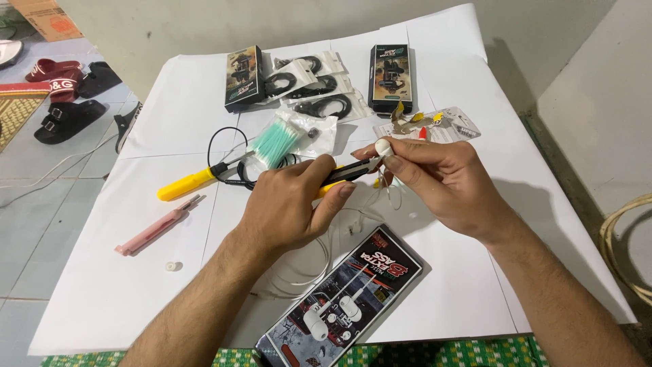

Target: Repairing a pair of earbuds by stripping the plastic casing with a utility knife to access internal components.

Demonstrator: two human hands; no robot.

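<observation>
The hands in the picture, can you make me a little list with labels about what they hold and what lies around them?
Left hand: grips a yellow-and-black utility knife, blade end toward the right hand
Right hand: pinches a small white earbud at its fingertips
White thin cable: trails down under both hands
Surface: white paper sheets
Near edge: flat earphone package with clear window
Left side: yellow-handled tool, pink slim tool
Far side: green-tipped swabs in a bag, two dark boxes
</observation>
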